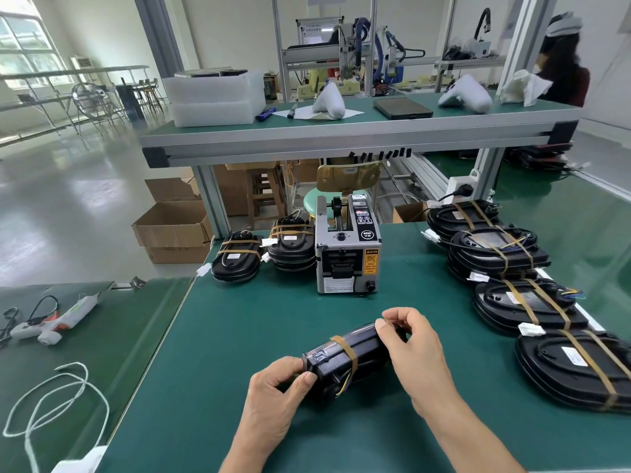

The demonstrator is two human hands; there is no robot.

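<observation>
Black bundle (345, 361) of stacked plastic shells lies tilted in our hands, low over the green tabletop (222, 336) near its front middle. Our left hand (273, 401) grips the near end, thumb and fingers curled round it. Our right hand (416, 353) pinches the far end between thumb and fingertips. A tan band (349, 351) wraps it. Behind stands a tape dispenser (346, 257), with more banded bundles (529, 302) to the right.

Green bench mat (239, 336) lay under the grip; aluminium-framed shelf (341, 131) stood beyond it; wooden stool (264, 196) and round-seated chair (348, 175) sat beneath that shelf; cardboard boxes (170, 230) stood far left of the grip on glossy pale floor (68, 199); arched window (27, 46), farther left, admitted daylight; white wall (211, 29) behind.
</observation>
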